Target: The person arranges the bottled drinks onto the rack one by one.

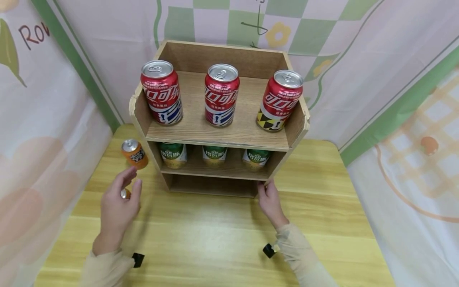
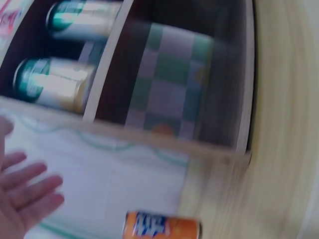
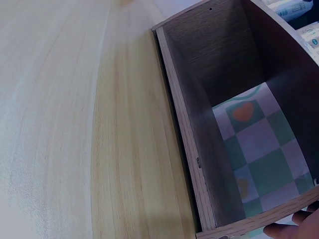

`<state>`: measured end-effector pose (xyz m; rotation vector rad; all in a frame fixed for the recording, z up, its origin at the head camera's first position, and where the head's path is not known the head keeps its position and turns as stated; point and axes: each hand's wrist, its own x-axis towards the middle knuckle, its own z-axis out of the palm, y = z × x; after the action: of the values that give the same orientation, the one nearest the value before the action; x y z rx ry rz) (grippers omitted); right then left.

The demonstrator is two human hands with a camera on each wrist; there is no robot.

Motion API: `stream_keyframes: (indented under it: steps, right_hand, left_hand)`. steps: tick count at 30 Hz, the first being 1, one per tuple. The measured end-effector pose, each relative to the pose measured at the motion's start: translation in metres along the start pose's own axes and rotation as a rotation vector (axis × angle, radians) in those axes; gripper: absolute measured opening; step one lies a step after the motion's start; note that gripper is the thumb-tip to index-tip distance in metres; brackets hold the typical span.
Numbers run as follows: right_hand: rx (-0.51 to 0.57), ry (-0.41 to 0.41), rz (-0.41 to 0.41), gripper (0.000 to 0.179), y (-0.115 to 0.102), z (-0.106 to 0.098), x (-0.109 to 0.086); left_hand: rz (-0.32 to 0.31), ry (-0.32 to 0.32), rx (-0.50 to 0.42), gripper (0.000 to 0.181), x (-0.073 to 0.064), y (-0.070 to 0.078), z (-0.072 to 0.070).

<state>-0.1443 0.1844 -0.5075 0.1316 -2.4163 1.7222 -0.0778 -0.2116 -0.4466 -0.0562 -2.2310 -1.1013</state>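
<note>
My left hand [image 1: 120, 203] hovers at the left of a wooden shelf [image 1: 215, 137], its fingers spread and nothing held. Just beyond its fingertips an orange soda can [image 1: 135, 154] stands on the table; a second orange can [image 1: 125, 194] shows between thumb and fingers, mostly hidden by the hand. One orange can [image 2: 162, 226] also appears at the bottom of the left wrist view. At the shelf's lower right, my right hand [image 1: 270, 203] grips the edge of the side panel, with fingers [image 3: 299, 226] against its outer side.
Red cola cans [image 1: 220, 95] stand spaced along the top tier. Green-and-gold cans [image 1: 214, 155] line the middle tier, and the bottom compartment [image 1: 215, 186] holds no cans. Patterned cloth [image 1: 244, 24] hangs behind and beside the wooden table [image 1: 208, 239].
</note>
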Motion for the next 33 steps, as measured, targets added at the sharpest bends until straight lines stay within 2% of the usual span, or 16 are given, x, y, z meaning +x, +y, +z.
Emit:
stream_keyframes:
  steps: [3,7,13,19,21,28,33]
  right_hand:
    - [-0.002,-0.009,0.001,0.035,-0.017,-0.001,-0.003]
    - [-0.004,-0.022,0.018,0.035,-0.033,-0.002,-0.005]
    - [0.001,-0.019,0.022,0.035,-0.032,-0.002,-0.005]
    - [0.004,-0.012,0.005,0.035,-0.03,-0.002,-0.005]
    - [0.004,-0.009,-0.004,0.035,-0.03,-0.002,-0.006]
    - [0.004,-0.002,-0.015,0.035,-0.033,-0.002,-0.006]
    - [-0.013,-0.016,-0.007,0.035,-0.033,-0.003,-0.006]
  left_hand:
    - [0.058,-0.058,-0.04,0.041,0.001,-0.007,-0.012]
    - [0.089,-0.095,-0.045,0.044,0.001,-0.016,-0.027]
    - [-0.01,-0.154,-0.002,0.05,-0.002,-0.024,-0.048]
    - [-0.01,-0.231,-0.041,0.065,-0.009,-0.041,-0.06]
    - [-0.027,-0.262,-0.031,0.071,-0.012,-0.047,-0.063]
    - [-0.153,-0.384,-0.028,0.099,-0.025,-0.068,-0.065]
    - [-0.177,-0.393,-0.066,0.106,-0.035,-0.077,-0.059]
